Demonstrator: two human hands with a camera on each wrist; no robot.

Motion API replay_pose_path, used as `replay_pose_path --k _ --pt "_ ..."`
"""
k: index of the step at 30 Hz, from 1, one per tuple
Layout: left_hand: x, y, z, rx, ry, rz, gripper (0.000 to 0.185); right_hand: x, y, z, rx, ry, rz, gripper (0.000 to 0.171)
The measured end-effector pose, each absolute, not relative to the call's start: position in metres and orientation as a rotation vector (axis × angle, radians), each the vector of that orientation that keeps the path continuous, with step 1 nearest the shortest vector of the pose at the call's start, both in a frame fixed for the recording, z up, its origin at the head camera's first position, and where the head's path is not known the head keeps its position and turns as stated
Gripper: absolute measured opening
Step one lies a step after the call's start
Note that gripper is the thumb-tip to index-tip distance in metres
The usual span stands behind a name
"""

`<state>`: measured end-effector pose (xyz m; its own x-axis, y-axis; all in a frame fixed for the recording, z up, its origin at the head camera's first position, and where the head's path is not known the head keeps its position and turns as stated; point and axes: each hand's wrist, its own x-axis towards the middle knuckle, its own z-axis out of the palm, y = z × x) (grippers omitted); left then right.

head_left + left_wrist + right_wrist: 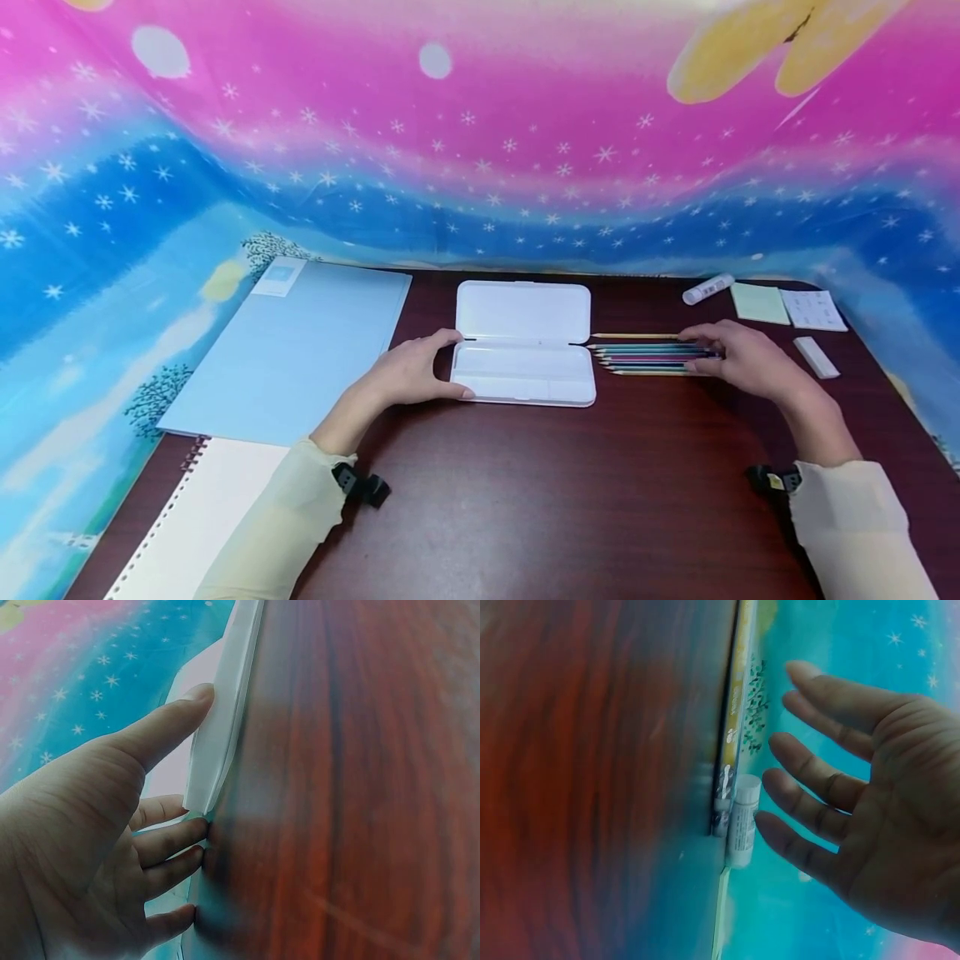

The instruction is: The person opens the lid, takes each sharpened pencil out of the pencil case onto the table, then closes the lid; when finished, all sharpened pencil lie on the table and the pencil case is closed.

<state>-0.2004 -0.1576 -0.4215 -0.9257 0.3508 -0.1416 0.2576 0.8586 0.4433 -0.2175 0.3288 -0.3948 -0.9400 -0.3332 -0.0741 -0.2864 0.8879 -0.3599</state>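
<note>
A white pencil case [523, 375] lies unfolded on the table, its lid [523, 311] tipped back toward the wall. My left hand [408, 367] holds the case at its left end, thumb on the front edge and index finger by the hinge. In the left wrist view, the thumb presses the case's white side [222, 727], with the other fingers spread near its end. Just right of the case lie several coloured pencils [645, 357] in a row, points toward it. Over their far ends hovers my right hand [738, 358], thumb and fingers parted, holding nothing.
A glue stick [708, 289], a pale green note pad [760, 303], a printed white paper [814, 309] and a white eraser [816, 357] lie at the back right. On the left are a light blue folder [300, 350] and a spiral notebook [202, 517]. A patterned cloth [480, 167] hangs behind.
</note>
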Motion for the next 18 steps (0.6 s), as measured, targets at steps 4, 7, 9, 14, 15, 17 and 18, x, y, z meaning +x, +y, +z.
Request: replay_pose_path --k 4,7,9,14,15,17,18 --pt "-0.2 -0.158 -0.422 0.459 2.815 0.625 0.096 -0.218 0.321 -0.389 -0.53 2.9 -0.633 0.055" --pt "-0.201 -0.159 -0.422 0.451 2.814 0.628 0.096 -0.222 0.307 -0.384 -0.564 2.881 -0.693 0.061" --pt "-0.201 -0.159 -0.422 0.447 2.813 0.628 0.096 -0.225 0.295 -0.382 -0.582 2.866 -0.7 0.063" --pt "-0.201 -0.158 -0.422 0.441 2.82 0.624 0.096 -0.233 0.266 -0.382 -0.603 2.816 -0.716 0.067" --pt "-0.201 -0.157 -0.422 0.442 2.822 0.622 0.096 -0.235 0.26 -0.383 -0.609 2.805 -0.727 0.068" --pt "-0.201 -0.156 -0.421 0.442 2.822 0.625 0.094 -0.239 0.249 -0.383 -0.625 2.783 -0.751 0.069" --pt "-0.201 -0.155 -0.42 0.442 2.823 0.624 0.093 -0.241 0.243 -0.383 -0.638 2.773 -0.762 0.069"
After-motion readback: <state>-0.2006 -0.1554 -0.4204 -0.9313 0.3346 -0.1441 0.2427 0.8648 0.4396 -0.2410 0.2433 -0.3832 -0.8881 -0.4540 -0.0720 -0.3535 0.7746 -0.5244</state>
